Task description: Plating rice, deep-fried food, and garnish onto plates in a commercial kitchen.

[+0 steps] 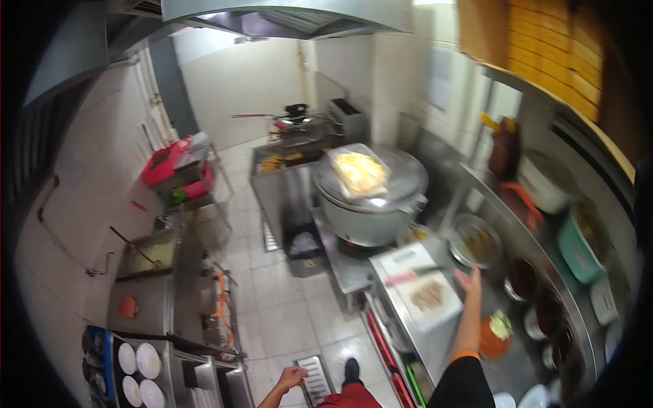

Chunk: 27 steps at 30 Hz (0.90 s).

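My right hand [468,280] reaches over the steel counter, fingers spread, between the white cutting board [444,313] and a round metal bowl [473,239] with food in it. Whether it touches the bowl's near rim is unclear. On the board lie a knife with a pink handle [401,279] and a pile of chopped food [427,296], perhaps meat. An orange-red container [495,342] topped with pale green leaves stands right of my forearm. Low in the view, my left hand [294,377] hangs over the floor, its fingers partly curled; nothing shows in it.
A large lidded cooker [365,219] stands beyond the board, a bag of yellow food [359,171] on its lid. Metal pots and a teal tub [580,245] line the right side. At left are a vat with a wooden-handled tool [133,246] and white bowls [149,360]. A floor drain [315,380] lies below.
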Tool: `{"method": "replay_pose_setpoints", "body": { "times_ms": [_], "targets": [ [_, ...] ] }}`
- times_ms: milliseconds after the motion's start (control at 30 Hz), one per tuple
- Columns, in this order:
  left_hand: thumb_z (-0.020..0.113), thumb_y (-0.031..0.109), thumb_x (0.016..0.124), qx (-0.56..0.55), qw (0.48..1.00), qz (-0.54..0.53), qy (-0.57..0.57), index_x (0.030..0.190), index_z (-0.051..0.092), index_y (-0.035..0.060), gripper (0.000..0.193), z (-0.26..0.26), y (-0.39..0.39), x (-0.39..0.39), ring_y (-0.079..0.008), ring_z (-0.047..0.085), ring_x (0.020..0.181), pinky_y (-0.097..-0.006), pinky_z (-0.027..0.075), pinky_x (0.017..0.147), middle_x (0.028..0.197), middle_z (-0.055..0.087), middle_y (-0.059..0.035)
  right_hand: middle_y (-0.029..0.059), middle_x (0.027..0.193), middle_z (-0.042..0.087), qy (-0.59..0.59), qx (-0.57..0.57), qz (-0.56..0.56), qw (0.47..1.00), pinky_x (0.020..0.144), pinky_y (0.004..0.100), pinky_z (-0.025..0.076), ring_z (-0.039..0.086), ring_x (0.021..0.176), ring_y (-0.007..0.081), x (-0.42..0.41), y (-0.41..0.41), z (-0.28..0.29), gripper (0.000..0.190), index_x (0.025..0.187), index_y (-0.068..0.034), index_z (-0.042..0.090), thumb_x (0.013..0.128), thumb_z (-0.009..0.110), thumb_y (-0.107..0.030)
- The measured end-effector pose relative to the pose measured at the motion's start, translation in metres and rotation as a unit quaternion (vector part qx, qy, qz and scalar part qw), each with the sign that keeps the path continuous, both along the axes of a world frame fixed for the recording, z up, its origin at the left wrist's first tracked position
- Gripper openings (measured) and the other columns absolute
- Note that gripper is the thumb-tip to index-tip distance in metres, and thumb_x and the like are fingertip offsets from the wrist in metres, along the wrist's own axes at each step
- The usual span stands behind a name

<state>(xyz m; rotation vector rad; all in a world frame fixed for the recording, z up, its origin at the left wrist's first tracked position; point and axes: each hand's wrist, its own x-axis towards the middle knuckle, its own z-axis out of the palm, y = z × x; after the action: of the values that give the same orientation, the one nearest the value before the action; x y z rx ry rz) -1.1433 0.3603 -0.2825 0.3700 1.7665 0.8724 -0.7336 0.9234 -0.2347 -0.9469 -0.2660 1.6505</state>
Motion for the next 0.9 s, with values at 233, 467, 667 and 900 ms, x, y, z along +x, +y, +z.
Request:
{"method": "replay_pose_setpoints", "body": {
  "times_ms": [233, 467, 667, 900],
  "targets": [
    [0.049, 0.014, 0.087, 0.044, 0.996, 0.064, 0.049, 0.098, 0.065, 0.0037, 0.022, 0.034, 0.122, -0.221, -0.0112, 0.059, 0.061, -0.0249, 0.048, 0.052, 0.083, 0.067, -0.0055, 0.0226, 0.113, 0.047, -0.255, 0.143, -0.101, 0.951, 0.083, 0.0398, 0.054, 0.053, 0.095, 0.0372, 0.055, 0.086, -0.099, 0.039, 0.116, 0.013, 0.039, 0.086, 0.05, -0.011],
    [0.059, 0.016, 0.083, 0.373, 0.834, -0.099, 0.395, 0.096, 0.062, 0.0002, 0.021, 0.231, 0.513, -0.513, -0.0162, 0.062, 0.072, -0.028, 0.049, 0.068, 0.076, 0.065, -0.0071, 0.0227, 0.112, 0.049, -0.501, 0.192, -0.094, 0.838, 0.09, 0.0381, 0.05, 0.055, 0.099, 0.0324, -0.056, -0.071, 0.023, 0.034, 0.119, 0.012, 0.034, 0.09, 0.038, -0.006],
    [0.06, 0.019, 0.077, 0.251, 0.611, -0.232, 0.714, 0.089, 0.065, 0.0028, 0.02, 0.297, 0.874, -0.718, -0.0296, 0.062, 0.087, -0.0417, 0.049, 0.075, 0.087, 0.064, -0.015, 0.0201, 0.111, 0.052, -0.677, 0.057, -0.275, 0.68, 0.085, 0.034, 0.051, 0.056, 0.1, 0.0271, -0.199, -0.201, 0.048, 0.034, 0.119, 0.009, 0.038, 0.087, 0.04, -0.004],
    [0.06, 0.019, 0.076, -0.112, 0.542, -0.575, 0.602, 0.101, 0.064, 0.003, 0.03, 0.297, 0.986, -0.748, -0.0301, 0.061, 0.097, -0.0409, 0.05, 0.08, 0.103, 0.063, -0.0177, 0.0165, 0.108, 0.057, -0.392, -0.129, -0.43, 0.803, 0.081, 0.0282, 0.049, 0.056, 0.097, 0.0223, -0.508, -0.285, 0.149, 0.033, 0.116, 0.006, 0.048, 0.086, 0.048, -0.008]
  ]
}}
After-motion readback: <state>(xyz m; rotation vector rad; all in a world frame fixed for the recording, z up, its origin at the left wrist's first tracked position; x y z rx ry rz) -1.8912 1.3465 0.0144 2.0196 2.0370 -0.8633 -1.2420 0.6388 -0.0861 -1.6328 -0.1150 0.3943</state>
